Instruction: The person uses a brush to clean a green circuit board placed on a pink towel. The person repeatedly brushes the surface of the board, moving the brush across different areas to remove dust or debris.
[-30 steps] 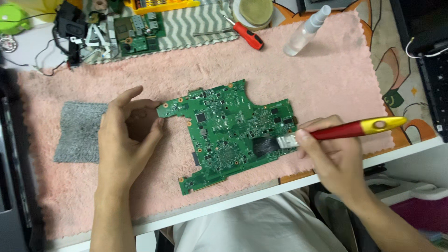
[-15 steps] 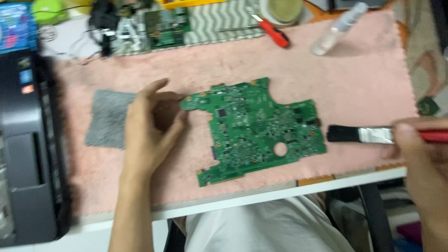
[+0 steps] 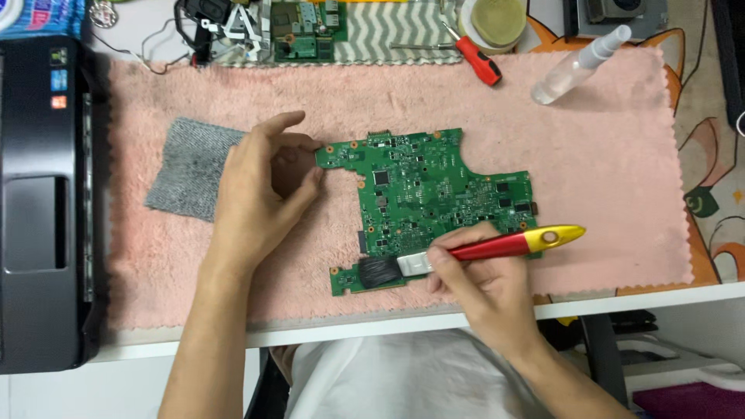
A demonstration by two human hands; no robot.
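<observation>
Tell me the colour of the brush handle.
Red with a yellow end, seen in the head view: brush handle.

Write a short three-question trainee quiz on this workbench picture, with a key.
1. True or false: the brush has its bristles on the lower left part of the green circuit board.
2. Which hand steadies the board's upper left corner? A) left hand B) right hand
3. What lies on the pink towel just left of the left hand?

Key
1. True
2. A
3. A small grey cloth
</observation>
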